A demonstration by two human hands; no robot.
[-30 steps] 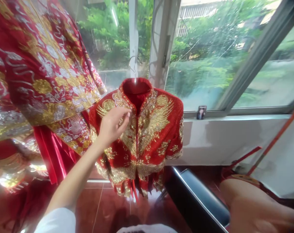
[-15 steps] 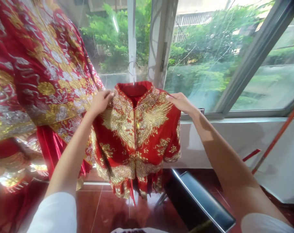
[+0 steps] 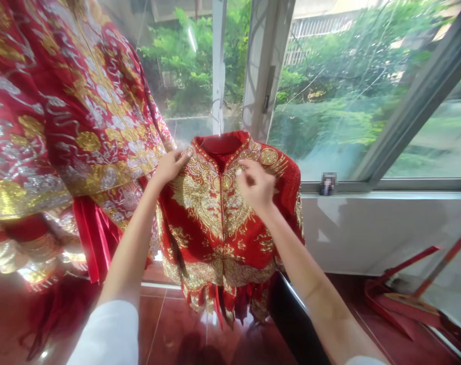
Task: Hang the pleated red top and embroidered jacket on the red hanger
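Observation:
A red jacket [image 3: 253, 258] with gold and silver embroidery hangs in front of me on a hanger [image 3: 219, 119], whose metal hook shows above the stand-up collar. My left hand [image 3: 174, 166] grips the jacket's shoulder beside the collar, thumb on top. In front of the chest embroidery, just below the other side of the collar, is my right hand [image 3: 256, 186]. Its fingers are loosely curled, with a gap between thumb and forefinger and nothing visible in them. Red and gold tabs hang along the jacket's lower edge.
A larger embroidered red garment [image 3: 81, 116] hangs close at the left. Behind stands a window [image 3: 340, 111], with a small blurred item [image 3: 328, 183] on its sill. A black object [image 3: 291, 314] is below my right arm. A red dustpan-like item [image 3: 401, 304] lies at the right.
My right hand has left the jacket's shoulder and moved left to the chest near the collar. My left hand keeps its grip. The view has shifted slightly.

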